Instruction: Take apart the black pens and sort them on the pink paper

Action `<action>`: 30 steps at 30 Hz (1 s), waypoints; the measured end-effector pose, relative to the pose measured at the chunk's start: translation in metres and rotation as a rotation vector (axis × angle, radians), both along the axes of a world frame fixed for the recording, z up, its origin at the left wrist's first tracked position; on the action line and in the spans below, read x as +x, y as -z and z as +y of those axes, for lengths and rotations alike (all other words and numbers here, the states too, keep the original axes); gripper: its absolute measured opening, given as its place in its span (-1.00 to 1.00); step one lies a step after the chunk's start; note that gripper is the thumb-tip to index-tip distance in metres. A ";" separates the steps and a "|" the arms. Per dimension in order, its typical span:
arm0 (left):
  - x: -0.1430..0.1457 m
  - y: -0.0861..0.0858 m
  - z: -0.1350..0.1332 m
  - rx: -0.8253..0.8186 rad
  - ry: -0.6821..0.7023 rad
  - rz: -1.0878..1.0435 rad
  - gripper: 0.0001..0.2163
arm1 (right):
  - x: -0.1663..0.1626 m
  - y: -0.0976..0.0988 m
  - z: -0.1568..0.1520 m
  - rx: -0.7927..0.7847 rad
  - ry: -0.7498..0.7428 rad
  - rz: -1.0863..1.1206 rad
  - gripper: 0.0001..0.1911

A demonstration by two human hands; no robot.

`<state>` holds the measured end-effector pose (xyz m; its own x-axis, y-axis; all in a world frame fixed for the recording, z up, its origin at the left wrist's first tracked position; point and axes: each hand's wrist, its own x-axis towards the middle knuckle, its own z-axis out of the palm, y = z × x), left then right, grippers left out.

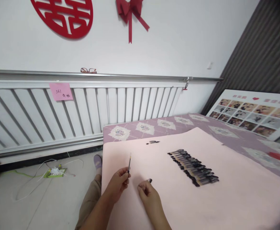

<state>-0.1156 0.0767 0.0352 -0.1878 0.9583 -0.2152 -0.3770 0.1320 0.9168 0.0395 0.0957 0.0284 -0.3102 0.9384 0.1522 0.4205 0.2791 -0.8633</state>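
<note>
A slim pen (129, 164) with a clear tip and a dark lower end stands nearly upright in my left hand (118, 183), pinched between thumb and fingers. My right hand (149, 198) is closed just to the right of it. The dark end of a black pen part (150, 180) sticks out past its fingers; the rest is hidden. Further right, many black-capped pens (193, 167) lie side by side in a slanting row on the pink sheet (238, 204). A few small dark pen pieces (152, 142) lie near the sheet's far edge.
Under the sheet is a purple patterned cover (154, 126). A white radiator (120, 102) runs along the wall, with glasses (88, 70) on the pipe above. A photo board (252, 111) leans at the right. On the floor lies a power strip (56, 172) with cables.
</note>
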 end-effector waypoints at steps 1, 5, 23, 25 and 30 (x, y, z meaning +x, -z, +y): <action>0.005 -0.001 -0.004 0.002 0.018 -0.065 -0.66 | 0.002 0.002 -0.005 -0.093 0.003 0.127 -0.87; 0.026 0.004 -0.015 -0.015 0.040 -0.291 -0.65 | 0.012 0.012 -0.022 -0.338 0.043 0.403 -0.86; 0.053 0.024 -0.019 -0.025 -0.082 -0.399 -0.84 | 0.018 0.025 -0.030 -0.432 0.138 0.508 -0.80; 0.054 0.026 -0.018 -0.022 -0.095 -0.405 -0.85 | 0.019 0.026 -0.030 -0.434 0.148 0.525 -0.80; 0.052 0.031 -0.017 -0.005 -0.140 -0.459 -0.85 | 0.020 0.036 -0.030 -0.418 0.164 0.610 -0.80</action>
<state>-0.0634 0.0600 0.0044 -0.1998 0.9293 -0.3105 -0.7571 0.0548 0.6509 0.0590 0.0653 -0.0073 -0.1370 0.9824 -0.1268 -0.1577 -0.1480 -0.9763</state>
